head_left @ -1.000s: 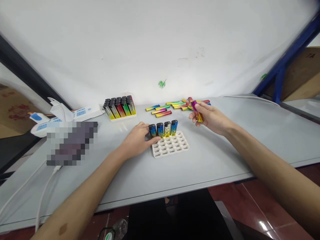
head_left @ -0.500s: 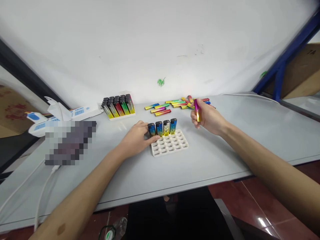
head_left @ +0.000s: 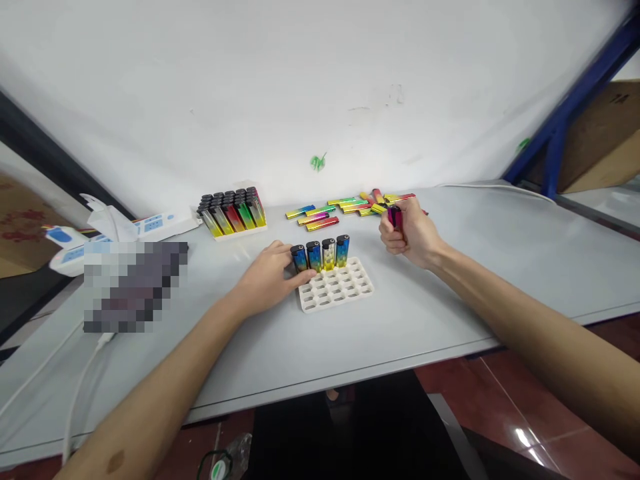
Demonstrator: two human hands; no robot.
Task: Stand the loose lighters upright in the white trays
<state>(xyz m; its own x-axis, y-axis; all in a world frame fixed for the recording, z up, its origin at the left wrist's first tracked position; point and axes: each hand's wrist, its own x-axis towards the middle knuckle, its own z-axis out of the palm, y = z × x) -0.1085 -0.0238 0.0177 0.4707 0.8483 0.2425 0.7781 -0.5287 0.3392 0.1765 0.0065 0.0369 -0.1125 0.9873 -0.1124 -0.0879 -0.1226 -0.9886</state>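
A white slotted tray [head_left: 336, 293] lies on the table before me. Several lighters with black tops stand upright in its back row, mostly blue and gold; one is silver and gold [head_left: 329, 255]. My left hand [head_left: 270, 273] grips the tray's left end, its thumb over the rim and its other fingers beside the leftmost lighter [head_left: 299, 258]. To the right, above the table, my right hand [head_left: 409, 230] is closed around a purple lighter [head_left: 395, 217], whose lower part is hidden by the fingers. Behind that hand lies a loose pile of shiny coloured lighters [head_left: 355, 207].
A second white tray [head_left: 243, 232], packed with upright lighters [head_left: 233, 212], stands at the back left. Further left are a power strip [head_left: 155, 228] with plugs, a pixelated dark object [head_left: 143, 287] and white cables. The wall [head_left: 280, 100] bounds the table's back.
In my right hand the purple lighter has turned from upright, with its gold end showing, to pointing more towards me. My left hand stays at the tray; the view has shifted slightly.
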